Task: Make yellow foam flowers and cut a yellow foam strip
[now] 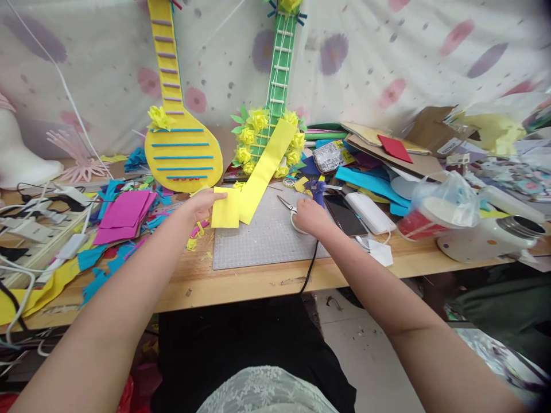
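My left hand [202,205] pinches the left edge of a yellow felt-like rectangle [225,209]. A long strip of the same yellow material [266,172] slants up and right beside it, its top end in front of a green lute-shaped craft [279,86] ringed with yellow flowers. My right hand [310,218] is closed around the handles of a pair of scissors [286,203], whose blades point up and left over the grey cutting mat [258,249]. Just beyond that hand lies a purple hot glue gun [317,190].
A yellow lute-shaped craft [183,152] leans at the back. Magenta sheets [124,217] and blue scraps lie left, near cables and power strips [34,229]. To the right are a dark phone [345,214], a white power bank [370,212], a bagged tub [434,215] and a white flask [482,241].
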